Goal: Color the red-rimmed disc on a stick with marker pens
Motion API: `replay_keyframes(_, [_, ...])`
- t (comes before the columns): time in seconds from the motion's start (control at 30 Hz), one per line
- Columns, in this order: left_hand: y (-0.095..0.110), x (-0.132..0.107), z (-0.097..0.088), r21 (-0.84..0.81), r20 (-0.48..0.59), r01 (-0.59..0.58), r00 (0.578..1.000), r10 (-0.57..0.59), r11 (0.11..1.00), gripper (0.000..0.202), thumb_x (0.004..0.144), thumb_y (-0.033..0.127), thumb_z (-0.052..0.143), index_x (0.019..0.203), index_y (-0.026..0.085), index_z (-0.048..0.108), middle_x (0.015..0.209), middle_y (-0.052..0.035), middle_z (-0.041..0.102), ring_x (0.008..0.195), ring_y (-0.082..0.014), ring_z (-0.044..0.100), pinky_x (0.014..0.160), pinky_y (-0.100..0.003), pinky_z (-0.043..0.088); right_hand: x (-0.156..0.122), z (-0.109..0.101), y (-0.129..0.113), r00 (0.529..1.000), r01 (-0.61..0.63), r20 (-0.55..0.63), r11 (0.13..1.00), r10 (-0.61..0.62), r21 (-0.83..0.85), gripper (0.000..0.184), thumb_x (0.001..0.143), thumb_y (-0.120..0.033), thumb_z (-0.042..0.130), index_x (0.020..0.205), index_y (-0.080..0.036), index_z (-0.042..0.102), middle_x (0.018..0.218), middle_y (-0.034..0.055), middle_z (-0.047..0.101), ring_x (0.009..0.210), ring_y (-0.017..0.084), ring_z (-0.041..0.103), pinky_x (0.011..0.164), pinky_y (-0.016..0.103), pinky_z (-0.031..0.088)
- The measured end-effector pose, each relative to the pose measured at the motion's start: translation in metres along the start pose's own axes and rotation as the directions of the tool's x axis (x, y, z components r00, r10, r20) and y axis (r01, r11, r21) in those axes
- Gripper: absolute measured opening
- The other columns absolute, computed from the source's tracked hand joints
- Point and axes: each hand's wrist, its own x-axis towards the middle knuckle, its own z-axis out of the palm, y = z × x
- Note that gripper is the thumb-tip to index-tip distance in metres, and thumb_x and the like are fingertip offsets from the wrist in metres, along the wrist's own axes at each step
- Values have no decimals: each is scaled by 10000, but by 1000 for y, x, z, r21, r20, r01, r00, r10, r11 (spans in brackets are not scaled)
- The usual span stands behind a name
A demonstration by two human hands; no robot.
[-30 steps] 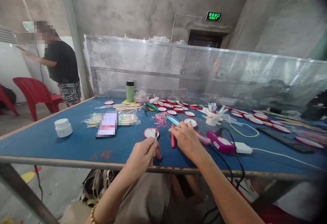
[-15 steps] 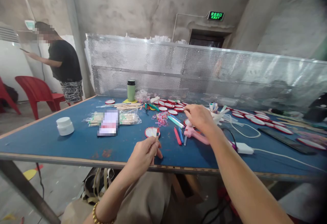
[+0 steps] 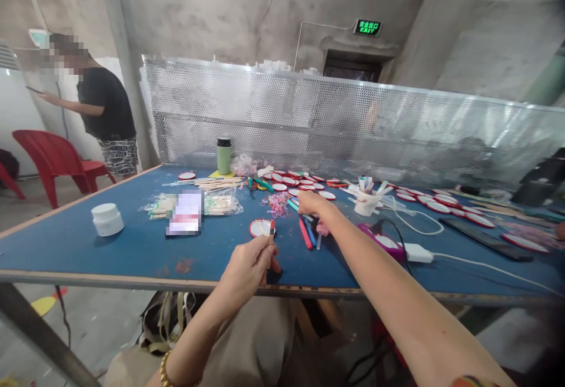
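My left hand (image 3: 249, 260) is closed in a pinch around a small flat wooden stick (image 3: 272, 231), held upright above the table's front edge. Just behind the stick is a small round drum-like disc (image 3: 259, 228) with a white face and red rim; whether the stick touches it I cannot tell. My right hand (image 3: 314, 203) reaches over the pens beside a pile of colourful rubber bands (image 3: 279, 203). Its fingers point down and are mostly hidden. Below it lie a red marker (image 3: 305, 234), a blue marker (image 3: 312, 235) and a partly covered pink glue gun (image 3: 323, 228).
Several red-rimmed discs (image 3: 289, 181) lie at the back. A cup of pens (image 3: 365, 203), a purple power strip (image 3: 383, 242) with a white cable and a black phone (image 3: 483, 238) are rightward. Left are a white jar (image 3: 107, 220), a lit phone (image 3: 186, 213) and a green bottle (image 3: 223, 157).
My right hand has moved left from above the pink glue gun to the pens near the rubber bands, uncovering the cup and power strip. My left hand stays on the stick.
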Motion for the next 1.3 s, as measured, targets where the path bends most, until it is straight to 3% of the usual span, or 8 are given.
replay_keyframes(0.17, [0,1,0,-9,6,13,1000,-13,1000,287,948,403,398,848,190,564,711,-14,705,415,-92,499,457,-207,384,5,-4,7,1000,-14,-1,991,14,136,341,915,-325,664,1177,-110,631,1186,117,646,1038,238,650,872,391,551])
replay_keyframes(0.27, [-1,1,1,-26,6,5,1000,-5,1000,282,950,395,399,855,188,565,710,-12,704,414,-90,498,450,-201,381,2,-14,12,992,-8,-118,959,43,282,207,784,-207,737,901,-38,719,917,157,726,966,283,686,790,308,523])
replay_keyframes(0.37, [-1,0,1,-25,8,0,1000,0,1000,273,949,383,403,864,185,571,711,-15,710,421,-92,509,459,-200,388,-10,-26,21,971,42,-228,877,78,479,111,796,-183,668,816,-78,695,707,98,702,801,233,700,678,265,514])
replay_keyframes(0.53, [-1,-1,1,-15,1,-8,1000,8,1000,271,954,368,398,865,179,571,731,-25,723,420,-87,504,470,-200,400,-44,-38,23,936,260,-349,594,38,761,161,921,-137,462,965,-87,609,700,54,658,635,126,651,617,237,544])
replay_keyframes(0.63, [-1,0,1,-37,5,2,1000,-2,999,267,948,375,410,860,176,565,726,-29,721,409,-85,499,449,-196,383,-62,-37,14,919,351,-394,434,8,829,104,914,-135,498,962,-108,586,721,35,640,585,101,611,594,237,539])
replay_keyframes(0.8, [-1,-1,0,-36,6,7,1000,-7,999,278,951,384,407,869,169,563,736,-35,723,412,-82,496,456,-198,386,-72,-28,-3,907,417,-418,-39,-44,908,160,884,-255,655,802,-148,569,639,-29,550,399,21,356,356,160,276])
replay_keyframes(1.03, [-2,0,0,-36,5,5,1000,-5,999,287,956,385,399,872,167,565,733,-35,719,414,-83,492,461,-203,390,-80,-27,-12,887,461,-453,-136,87,877,196,934,-383,608,852,-224,529,520,-92,442,334,23,253,318,151,176])
replay_keyframes(1.3, [-2,0,0,-15,6,-19,1000,19,1000,274,958,360,390,863,174,568,727,-22,719,420,-87,502,491,-209,413,-107,-5,12,967,253,-244,-185,72,950,240,850,-400,686,854,-197,559,683,-23,597,427,58,450,330,164,330])
